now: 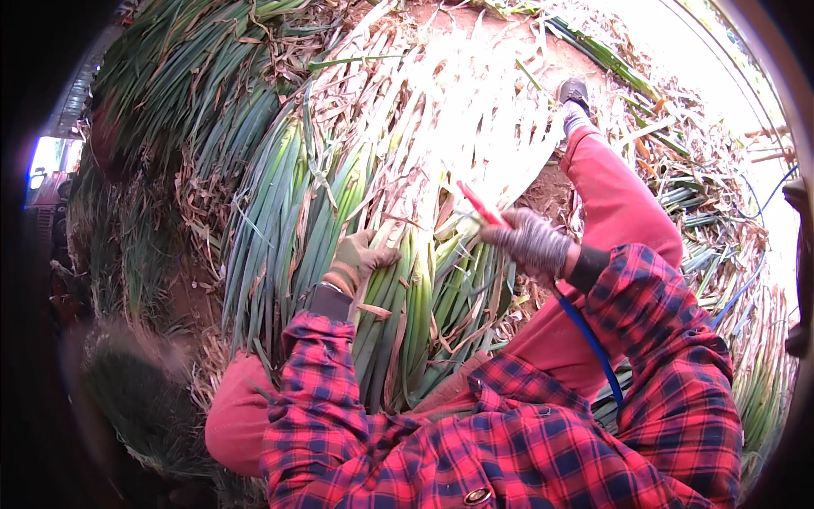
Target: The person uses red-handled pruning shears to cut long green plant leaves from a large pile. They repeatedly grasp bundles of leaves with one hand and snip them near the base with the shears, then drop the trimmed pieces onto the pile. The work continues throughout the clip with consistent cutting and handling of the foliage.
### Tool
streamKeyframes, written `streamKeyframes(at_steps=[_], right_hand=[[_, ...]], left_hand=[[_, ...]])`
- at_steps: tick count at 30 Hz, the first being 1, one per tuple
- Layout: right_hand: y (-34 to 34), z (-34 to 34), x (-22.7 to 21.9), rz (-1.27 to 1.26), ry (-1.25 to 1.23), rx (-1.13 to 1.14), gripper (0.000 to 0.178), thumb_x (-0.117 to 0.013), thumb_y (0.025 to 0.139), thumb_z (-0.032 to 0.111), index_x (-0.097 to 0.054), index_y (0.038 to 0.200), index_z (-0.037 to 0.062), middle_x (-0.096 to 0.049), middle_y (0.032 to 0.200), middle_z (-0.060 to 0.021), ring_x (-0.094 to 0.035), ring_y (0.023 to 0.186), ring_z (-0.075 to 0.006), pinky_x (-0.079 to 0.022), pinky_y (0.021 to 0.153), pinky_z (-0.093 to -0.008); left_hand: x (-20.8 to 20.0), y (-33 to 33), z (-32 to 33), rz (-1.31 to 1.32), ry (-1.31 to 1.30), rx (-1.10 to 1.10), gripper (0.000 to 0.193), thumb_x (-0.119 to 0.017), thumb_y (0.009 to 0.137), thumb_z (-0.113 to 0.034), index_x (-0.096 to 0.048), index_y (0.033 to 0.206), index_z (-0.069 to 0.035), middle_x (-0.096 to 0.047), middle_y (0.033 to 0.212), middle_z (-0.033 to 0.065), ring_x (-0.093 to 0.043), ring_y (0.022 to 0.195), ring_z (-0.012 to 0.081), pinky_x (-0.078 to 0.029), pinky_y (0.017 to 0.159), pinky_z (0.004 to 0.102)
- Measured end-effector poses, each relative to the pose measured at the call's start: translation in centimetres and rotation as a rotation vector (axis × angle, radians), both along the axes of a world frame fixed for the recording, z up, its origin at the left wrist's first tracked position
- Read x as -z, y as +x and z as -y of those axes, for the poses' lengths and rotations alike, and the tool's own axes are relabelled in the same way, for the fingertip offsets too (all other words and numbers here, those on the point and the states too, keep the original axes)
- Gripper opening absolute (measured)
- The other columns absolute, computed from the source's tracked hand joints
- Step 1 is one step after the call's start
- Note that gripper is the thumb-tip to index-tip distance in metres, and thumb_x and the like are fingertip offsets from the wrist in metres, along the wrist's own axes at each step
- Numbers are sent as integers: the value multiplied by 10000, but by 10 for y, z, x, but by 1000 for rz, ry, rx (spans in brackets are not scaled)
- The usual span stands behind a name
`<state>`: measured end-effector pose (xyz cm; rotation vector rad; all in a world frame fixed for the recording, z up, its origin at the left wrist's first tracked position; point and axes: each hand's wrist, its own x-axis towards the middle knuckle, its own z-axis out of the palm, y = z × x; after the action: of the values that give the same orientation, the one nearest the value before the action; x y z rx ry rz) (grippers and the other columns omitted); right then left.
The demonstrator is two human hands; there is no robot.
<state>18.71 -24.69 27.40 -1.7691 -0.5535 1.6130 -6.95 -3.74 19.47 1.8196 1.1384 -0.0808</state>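
Note:
A thick bundle of green onions (407,322) lies across my lap, its green leaves toward me and its pale, dry-skinned ends pointing away. My left hand (360,259), in a tan glove, closes round some stalks near the middle of the bundle. To its right, my right hand (530,242) in a grey glove grips a red air gun (482,205) just above the stalks. A blue hose (591,335) runs from beneath that hand down toward my right side. Strong sunlight washes out the far ends of the onions.
More green onions (186,76) are heaped at the far left, and others (763,373) lie along the right. Dry husks (212,195) litter the brown ground. My right leg (623,199) stretches out beside the bundle. Thin blue tubing (746,288) curves at the far right.

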Motion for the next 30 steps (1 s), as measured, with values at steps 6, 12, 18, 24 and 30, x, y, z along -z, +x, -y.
streamKeyframes(at_steps=[6, 12, 18, 24, 30], right_hand=[[-39, 42, 4, 236, 126, -439, 387, -685, 846, 398, -602, 918, 27, -570, 712, -29, -514, 688, -115, -446, 623, -316], [1, -29, 37, 126, -38, -75, 444, -682, 849, 427, -568, 964, 14, -494, 572, -24, -467, 384, -113, -360, 328, -268], [32, -85, 57, 202, -75, -70, 445, -663, 841, 467, -548, 920, 45, -482, 581, -10, -432, 358, -105, -355, 310, -276], [72, -133, 79, 238, -87, 10, 402, -677, 824, 466, -550, 837, 85, -480, 573, -9, -451, 398, -118, -374, 336, -288], [93, -184, 99, 292, 7, 80, 444, -675, 830, 478, -522, 641, 106, -475, 516, -17, -435, 380, -143, -354, 342, -321]], left_hand=[[0, 14, -5, -31, -60, 144, 506, -797, 691, -203, -633, 1111, 26, -682, 920, 72, -624, 768, 132, -509, 702, 271], [12, 9, -2, 73, -166, 17, 454, -813, 671, -169, -648, 1053, 11, -682, 890, 64, -620, 746, 118, -513, 675, 270], [27, 8, -6, 150, -289, -9, 594, -826, 637, -165, -604, 1160, 9, -685, 986, 85, -633, 839, 139, -520, 751, 281], [12, 10, -2, 218, -358, -47, 525, -802, 664, -115, -614, 1139, 7, -683, 926, 63, -621, 772, 120, -521, 699, 270], [3, 11, -1, 230, -372, -57, 497, -790, 676, -92, -610, 1128, 12, -677, 905, 61, -611, 746, 117, -515, 675, 268]])
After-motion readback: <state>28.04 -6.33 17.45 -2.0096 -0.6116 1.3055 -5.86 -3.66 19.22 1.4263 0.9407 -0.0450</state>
